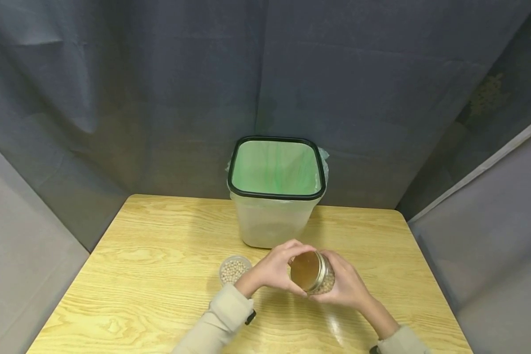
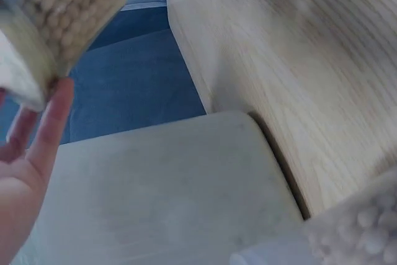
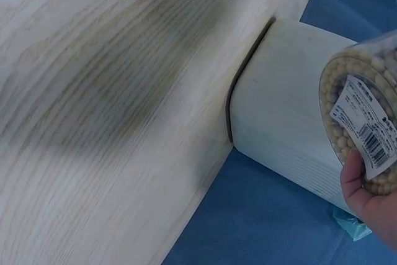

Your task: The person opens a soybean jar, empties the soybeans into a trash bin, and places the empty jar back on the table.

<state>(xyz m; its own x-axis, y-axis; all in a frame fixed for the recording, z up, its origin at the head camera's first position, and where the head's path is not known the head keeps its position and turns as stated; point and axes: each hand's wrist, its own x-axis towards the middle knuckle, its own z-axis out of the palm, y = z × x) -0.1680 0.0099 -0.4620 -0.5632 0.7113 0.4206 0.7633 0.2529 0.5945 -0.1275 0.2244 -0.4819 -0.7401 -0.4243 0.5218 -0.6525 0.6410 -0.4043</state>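
Both hands hold a clear jar [image 1: 326, 281] of round beige beans, tilted over the table with its gold lid [image 1: 304, 271] facing left. My left hand [image 1: 280, 267] spans the lid, thumb and fingers on opposite sides of its edge. Around the jar's body, near its base, curls my right hand [image 1: 346, 283]. In the right wrist view, a white barcode label [image 3: 367, 125] shows on the jar's base, with a fingertip beside it. A second clear container [image 1: 234, 269] of similar beans stands on the table behind the left wrist, partly covered by it.
A whitish bin [image 1: 272, 223] with a black rim and a pale green liner [image 1: 276, 167] stands at the table's back edge, just beyond the hands. The wooden table [image 1: 159, 275] meets a dark grey curtain [image 1: 181, 123] behind. Grey panels flank both sides.
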